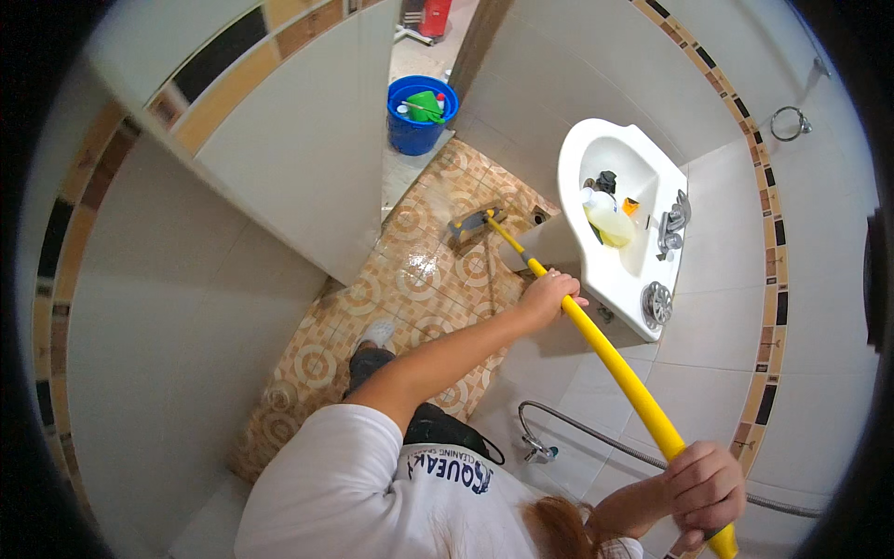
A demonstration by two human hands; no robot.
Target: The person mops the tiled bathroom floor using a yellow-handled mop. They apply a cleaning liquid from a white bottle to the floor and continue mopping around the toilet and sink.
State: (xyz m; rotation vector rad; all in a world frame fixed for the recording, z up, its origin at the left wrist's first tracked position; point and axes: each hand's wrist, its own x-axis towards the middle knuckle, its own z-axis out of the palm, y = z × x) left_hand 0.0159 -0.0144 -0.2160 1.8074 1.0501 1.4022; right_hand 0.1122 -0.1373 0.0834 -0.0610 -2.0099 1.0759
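My left hand [550, 300] is closed around the middle of a long yellow pole [614, 363]. Higher up, my right hand [705, 482] grips the same pole close to its top end. The pole slants down past the sink to a grey and yellow cleaning head [476, 222], which rests on the wet patterned tile floor [419, 279]. Whether that head has bristles or a rubber blade is too small to tell. Just right of it is a floor drain hole [538, 215], near the sink's pedestal [548, 241].
A white sink [573, 168] holds a spray bottle [611, 220] with yellowish liquid and a dark cloth-like item [606, 182]. In the doorway stands a blue bucket [413, 136] of cleaning supplies. A shower hose [594, 427] hangs along the right wall. A door [300, 154] stands at left.
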